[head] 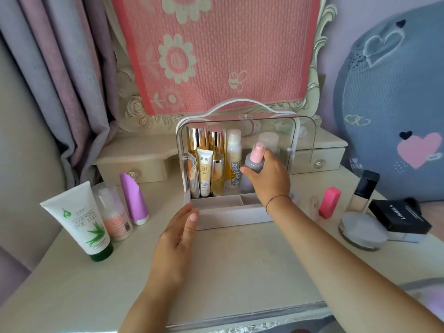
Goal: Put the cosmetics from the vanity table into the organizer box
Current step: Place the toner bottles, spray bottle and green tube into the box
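Head view | your right hand (271, 179): fingers closed around one grey pink-capped bottle (255, 162), held inside the organizer box (230, 212) at its right side | your left hand (179, 227): fingers extended, holding nothing, touching the box's front-left corner | inside box: about six upright containers | tabletop left: three tubes, including the aloe tube (83, 224) | tabletop right: five items, including one pink lipstick (329, 203)

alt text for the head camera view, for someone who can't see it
A person's right hand holds a small grey bottle with a pink cap at the open organizer box on a vanity table, while the left hand rests open at the box's front left corner. Bottles and tubes already stand inside; more cosmetics stand on both sides.
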`<move>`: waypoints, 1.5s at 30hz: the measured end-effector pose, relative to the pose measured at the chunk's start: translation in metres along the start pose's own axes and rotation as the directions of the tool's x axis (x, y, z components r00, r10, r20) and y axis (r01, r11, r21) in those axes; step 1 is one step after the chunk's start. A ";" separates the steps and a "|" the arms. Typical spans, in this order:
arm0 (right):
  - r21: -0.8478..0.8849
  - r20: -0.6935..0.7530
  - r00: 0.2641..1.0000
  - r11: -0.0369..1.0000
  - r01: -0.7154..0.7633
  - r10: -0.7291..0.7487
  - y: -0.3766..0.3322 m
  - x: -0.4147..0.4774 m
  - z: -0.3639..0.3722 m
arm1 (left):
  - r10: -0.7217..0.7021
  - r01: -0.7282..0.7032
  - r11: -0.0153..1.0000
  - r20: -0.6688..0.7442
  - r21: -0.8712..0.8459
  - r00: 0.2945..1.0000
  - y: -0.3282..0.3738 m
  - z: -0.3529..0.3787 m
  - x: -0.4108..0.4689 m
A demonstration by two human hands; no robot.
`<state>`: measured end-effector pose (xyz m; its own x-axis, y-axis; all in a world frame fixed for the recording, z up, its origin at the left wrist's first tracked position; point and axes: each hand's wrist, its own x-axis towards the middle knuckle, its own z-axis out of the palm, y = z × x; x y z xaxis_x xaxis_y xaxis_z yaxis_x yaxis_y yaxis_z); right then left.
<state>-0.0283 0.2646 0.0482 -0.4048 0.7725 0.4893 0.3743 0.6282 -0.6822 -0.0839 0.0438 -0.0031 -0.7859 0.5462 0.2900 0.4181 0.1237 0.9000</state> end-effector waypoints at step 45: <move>0.510 0.575 0.802 0.837 -0.199 -0.160 -0.090 -0.137 0.059 | -0.141 0.145 0.989 -0.547 -0.035 0.825 -0.031 -0.128 -0.009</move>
<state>-0.0565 0.0967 0.0107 -0.8647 0.4654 0.1889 -0.0317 0.3247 -0.9453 -0.1480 -0.0715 0.0080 -0.9566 -0.0202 0.2908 0.2832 0.1726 0.9434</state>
